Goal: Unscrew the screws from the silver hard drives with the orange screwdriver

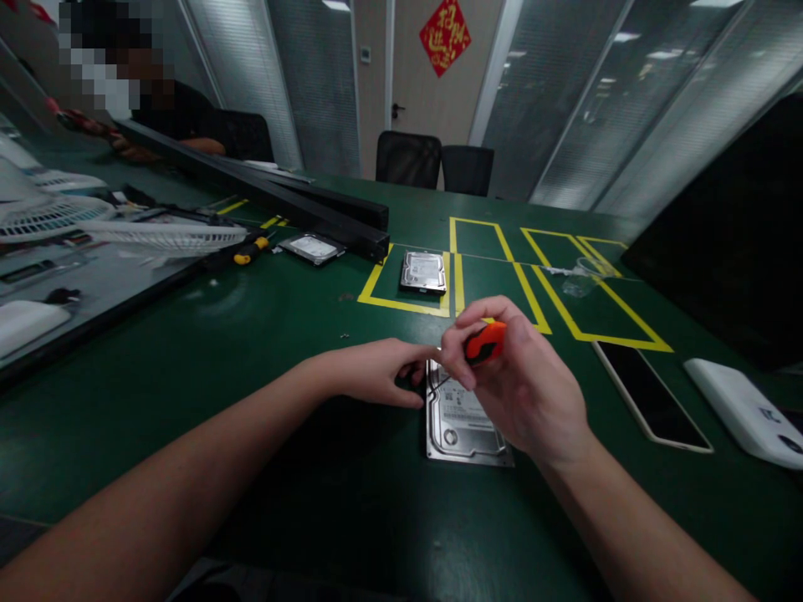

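Gripping an orange-and-black screwdriver point(486, 343) in the right hand point(524, 385), fingers closed around the handle, shaft slanting down and left toward the upper left edge of a silver hard drive point(464, 426). Holding the left hand point(380, 368) at that same edge, thumb and index finger parted, other fingers curled under; cannot tell whether pressing on the metal or only just beside it. Lying flat on the green table point(251, 376), directly below both hands, label side up: the same drive, partly covered by the right hand. Scattered to the left of the hands, a few tiny screws point(345, 336). Set farther off, inside a rectangle of yellow tape point(405, 308), a second drive point(424, 272); lying left of that, near the end of some long black bars point(282, 201), a third drive point(314, 248), with a yellow-and-black screwdriver point(252, 251) just beside. Placed to the right, a dark-screened phone point(652, 397) next to a white device point(746, 410), with crumpled clear plastic point(580, 286) beyond. Spread along the left side, white slatted covers point(56, 216). Seated at the far left behind the bars, another person point(172, 113); standing beyond the table, dark chairs point(407, 159).
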Demonstrator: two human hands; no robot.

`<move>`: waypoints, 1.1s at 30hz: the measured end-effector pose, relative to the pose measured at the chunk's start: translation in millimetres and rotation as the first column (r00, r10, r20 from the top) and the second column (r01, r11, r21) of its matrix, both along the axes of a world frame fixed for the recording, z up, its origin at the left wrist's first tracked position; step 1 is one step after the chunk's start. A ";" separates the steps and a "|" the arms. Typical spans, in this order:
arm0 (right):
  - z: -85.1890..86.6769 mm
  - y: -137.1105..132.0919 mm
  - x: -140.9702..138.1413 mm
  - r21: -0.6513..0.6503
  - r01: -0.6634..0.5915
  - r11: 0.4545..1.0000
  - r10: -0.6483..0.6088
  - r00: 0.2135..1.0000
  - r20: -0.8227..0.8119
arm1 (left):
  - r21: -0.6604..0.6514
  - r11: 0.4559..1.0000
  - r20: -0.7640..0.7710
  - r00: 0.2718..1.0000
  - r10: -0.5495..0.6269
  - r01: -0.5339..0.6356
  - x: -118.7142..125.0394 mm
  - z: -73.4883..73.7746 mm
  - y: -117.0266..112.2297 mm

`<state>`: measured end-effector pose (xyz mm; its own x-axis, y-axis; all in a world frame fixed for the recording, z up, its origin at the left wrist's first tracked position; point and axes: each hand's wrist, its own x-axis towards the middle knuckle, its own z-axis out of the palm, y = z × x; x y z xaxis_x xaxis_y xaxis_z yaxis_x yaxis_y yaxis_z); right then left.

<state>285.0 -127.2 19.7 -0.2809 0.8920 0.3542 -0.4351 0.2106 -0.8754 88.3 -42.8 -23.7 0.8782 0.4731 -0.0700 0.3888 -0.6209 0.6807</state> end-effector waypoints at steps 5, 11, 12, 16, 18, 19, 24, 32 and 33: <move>0.1 1.8 1.6 0.009 0.009 1.000 -0.009 1.000 0.010 | -0.007 1.000 -0.018 1.000 -0.006 0.006 0.2 2.7 -0.5; -0.9 1.3 0.5 -0.002 -0.001 1.000 0.001 1.000 -0.021 | 0.010 1.000 0.004 1.000 0.003 -0.003 0.4 -2.3 0.2; -0.4 0.9 0.3 -0.003 0.002 1.000 -0.002 1.000 -0.022 | 0.015 1.000 0.009 1.000 -0.001 0.000 0.1 -3.2 0.4; 1.6 0.8 0.9 -0.005 0.028 1.000 -0.028 1.000 0.003 | 0.014 1.000 0.007 1.000 -0.002 0.002 -1.1 -3.1 0.7; 1.7 1.5 1.6 -0.003 0.031 1.000 -0.031 0.999 0.027 | 0.007 1.000 -0.001 1.000 -0.001 0.001 -1.0 -1.8 0.8; 1.4 1.8 1.8 -0.001 0.028 1.000 -0.028 0.999 0.027 | 0.006 1.000 -0.004 1.000 0.000 0.000 -0.9 -1.4 0.9; 1.0 0.5 0.9 -0.010 0.012 1.000 -0.012 1.000 -0.005 | 0.020 1.000 0.012 1.000 -0.019 0.019 -0.5 -3.2 1.8; 0.9 1.0 0.9 0.001 0.010 1.000 -0.010 1.000 0.005 | -0.004 1.000 -0.005 1.000 -0.010 0.010 -0.2 -0.9 0.8; 0.1 1.1 1.0 0.002 0.003 1.000 -0.003 1.000 -0.001 | -0.006 1.000 0.002 1.000 -0.007 0.007 0.1 -0.8 0.7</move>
<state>286.0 -126.1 19.8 -0.2782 0.8922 0.3558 -0.4350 0.2132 -0.8748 88.4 -42.1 -24.4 0.8817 0.4664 -0.0713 0.3832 -0.6197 0.6849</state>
